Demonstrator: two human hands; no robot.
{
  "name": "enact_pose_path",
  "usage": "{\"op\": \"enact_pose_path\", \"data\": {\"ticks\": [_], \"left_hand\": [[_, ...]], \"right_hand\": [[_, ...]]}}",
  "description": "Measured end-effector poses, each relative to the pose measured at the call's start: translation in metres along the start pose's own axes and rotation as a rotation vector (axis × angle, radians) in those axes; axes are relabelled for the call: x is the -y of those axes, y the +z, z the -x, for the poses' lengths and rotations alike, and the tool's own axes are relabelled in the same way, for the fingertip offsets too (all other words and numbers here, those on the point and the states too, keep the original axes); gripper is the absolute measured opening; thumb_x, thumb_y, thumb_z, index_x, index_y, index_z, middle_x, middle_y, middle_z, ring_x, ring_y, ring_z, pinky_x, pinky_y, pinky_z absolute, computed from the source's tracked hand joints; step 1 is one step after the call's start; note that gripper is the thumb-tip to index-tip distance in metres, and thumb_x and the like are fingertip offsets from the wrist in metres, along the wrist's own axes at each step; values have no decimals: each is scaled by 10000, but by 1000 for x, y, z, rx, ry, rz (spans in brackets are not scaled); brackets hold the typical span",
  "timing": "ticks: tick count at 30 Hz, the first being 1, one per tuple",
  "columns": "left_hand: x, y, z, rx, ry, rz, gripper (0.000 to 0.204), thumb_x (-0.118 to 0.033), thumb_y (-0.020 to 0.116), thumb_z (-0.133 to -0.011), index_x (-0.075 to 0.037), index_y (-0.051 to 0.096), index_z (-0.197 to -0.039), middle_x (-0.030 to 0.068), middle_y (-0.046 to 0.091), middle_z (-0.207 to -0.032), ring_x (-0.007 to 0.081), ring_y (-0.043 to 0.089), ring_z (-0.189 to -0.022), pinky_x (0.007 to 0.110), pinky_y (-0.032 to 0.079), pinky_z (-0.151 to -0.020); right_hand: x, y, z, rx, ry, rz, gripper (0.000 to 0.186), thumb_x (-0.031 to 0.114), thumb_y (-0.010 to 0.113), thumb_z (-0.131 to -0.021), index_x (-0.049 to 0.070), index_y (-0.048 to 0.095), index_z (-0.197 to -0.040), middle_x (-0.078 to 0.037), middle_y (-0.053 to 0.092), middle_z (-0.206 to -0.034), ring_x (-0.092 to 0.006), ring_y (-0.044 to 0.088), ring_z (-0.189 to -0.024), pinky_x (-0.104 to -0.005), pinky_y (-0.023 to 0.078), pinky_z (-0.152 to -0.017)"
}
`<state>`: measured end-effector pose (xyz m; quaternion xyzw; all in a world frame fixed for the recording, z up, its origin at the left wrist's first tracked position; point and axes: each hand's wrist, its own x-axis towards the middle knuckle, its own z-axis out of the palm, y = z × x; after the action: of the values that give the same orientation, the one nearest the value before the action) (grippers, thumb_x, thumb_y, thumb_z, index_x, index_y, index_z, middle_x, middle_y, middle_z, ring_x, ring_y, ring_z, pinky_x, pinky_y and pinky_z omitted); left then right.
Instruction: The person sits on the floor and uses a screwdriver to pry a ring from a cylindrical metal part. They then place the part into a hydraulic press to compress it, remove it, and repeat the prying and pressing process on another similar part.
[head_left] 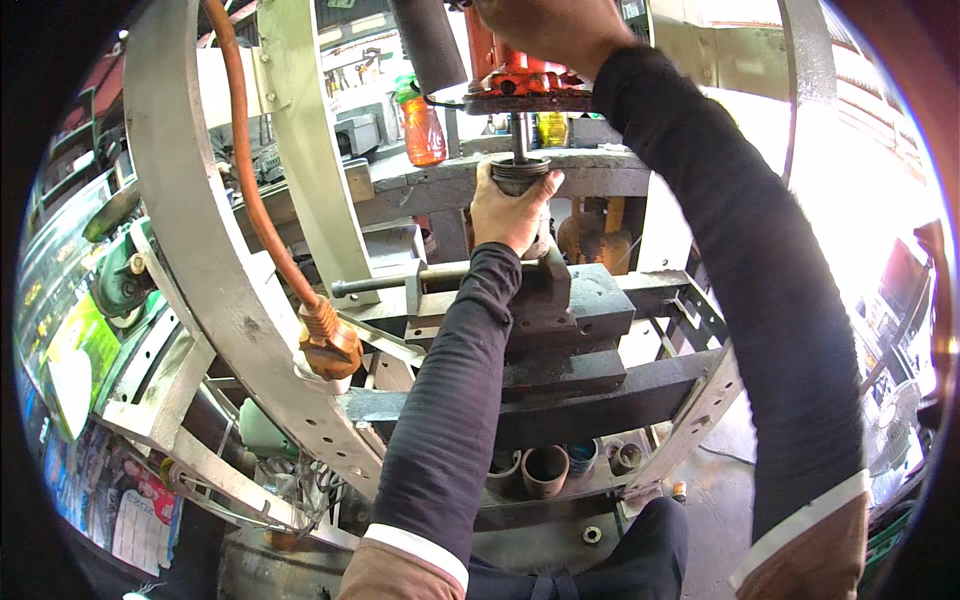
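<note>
My left hand [510,215] wraps round a grey metal cylinder [520,172] with ridges or grooves at its upper end. Directly above, the shiny steel rod [519,135] of a red jack [515,82] comes down to the cylinder's top; I cannot tell whether it presses on it. Beneath my hand sits a dark vise-like block [545,295] with a long screw bar [445,272] on its left. Up at the top edge, my right hand [560,30] is in front of the red jack; its fingers are mostly hidden or out of the picture.
Grey steel posts [235,260] and dark crossbeams [600,400] frame the work. An orange cable with a plug [330,345] hangs at left. A dark tube [430,45] slants beside the jack. Behind stands an orange bottle [422,130]; several metal cups [545,470] rest below.
</note>
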<state>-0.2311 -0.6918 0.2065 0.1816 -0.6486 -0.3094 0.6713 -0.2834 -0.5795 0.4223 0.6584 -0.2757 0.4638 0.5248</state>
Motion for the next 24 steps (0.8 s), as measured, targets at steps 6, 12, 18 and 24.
{"op": "enact_pose_path", "data": {"ticks": [6,12,18,24], "left_hand": [[-3,-11,0,42,-79,53,652,-473,947,-745,-31,622,-1098,60,762,-969,140,712,-853,296,566,-818],[-6,-7,-10,13,-39,-89,751,-449,967,-706,11,604,-1176,117,729,-1078,176,685,-989,336,546,-911],[-15,6,-93,20,250,-528,517,-472,633,-922,-77,670,-1254,219,725,-1182,418,699,-1086,517,548,-936],[53,-1,-132,-35,549,-1029,560,-415,591,-943,68,648,-1219,319,673,-1235,453,641,-1167,543,496,-1007]], "right_hand": [[-37,31,-59,246,-89,408,251,186,614,-896,-3,593,-1059,-204,697,-941,-441,676,-956,-530,554,-854],[21,-3,-14,-33,217,58,313,172,628,-915,-13,531,-1148,-261,616,-1177,-450,651,-1100,-511,561,-889],[-62,70,-90,505,-381,728,150,154,661,-880,56,774,-881,-220,754,-1058,-317,753,-990,-458,578,-771],[-9,38,-59,7,600,-79,394,311,766,-739,54,718,-1033,-168,749,-919,-349,745,-989,-495,587,-828]]}}
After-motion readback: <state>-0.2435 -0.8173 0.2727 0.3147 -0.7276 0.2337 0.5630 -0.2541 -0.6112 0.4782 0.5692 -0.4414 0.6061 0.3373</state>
